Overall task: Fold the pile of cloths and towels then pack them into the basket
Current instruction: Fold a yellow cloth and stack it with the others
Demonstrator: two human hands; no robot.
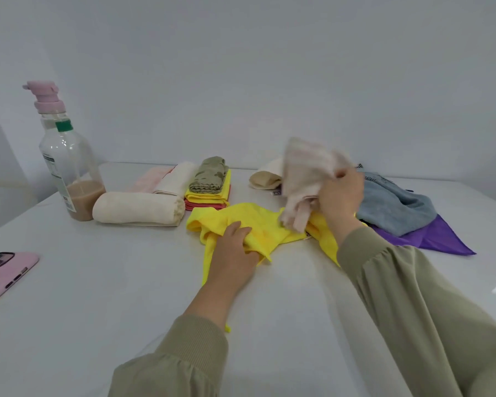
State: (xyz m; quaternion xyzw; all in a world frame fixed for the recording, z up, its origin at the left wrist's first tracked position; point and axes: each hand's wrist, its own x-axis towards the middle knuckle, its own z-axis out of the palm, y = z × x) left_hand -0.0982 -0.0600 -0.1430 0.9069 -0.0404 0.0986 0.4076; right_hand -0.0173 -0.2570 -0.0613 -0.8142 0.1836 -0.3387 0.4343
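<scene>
1. The left hand (235,247) lies on the crumpled yellow cloth (258,224) in the middle of the tabletop (98,282). Its fingers (236,227) are curled down into the fabric and bunch it.
2. The right hand (341,196) holds a pale pink cloth (304,173) lifted above the yellow one, with its fingers clamped on the fabric. The cloth is blurred, so its exact shape cannot be told.
3. Done so far, judging by the far left: a rolled cream towel (138,207), a folded pink cloth (149,179) and a folded cream cloth (178,177). Beside them an olive patterned cloth (209,174) is stacked on a folded yellow cloth (206,194) and a red cloth (201,205).
4. Still unfolded on the right: a loose cream cloth (265,176), a blue-grey towel (395,204) and a purple cloth (441,236) under it, plus the two pieces in hand.
5. I judge the folding a little past halfway. No basket is in view, so packing seems not yet begun.
6. Also on the tabletop, well apart from the cloths: a clear bottle (66,156) with brownish liquid, and a phone in a pink case (3,270) at the left edge.
</scene>
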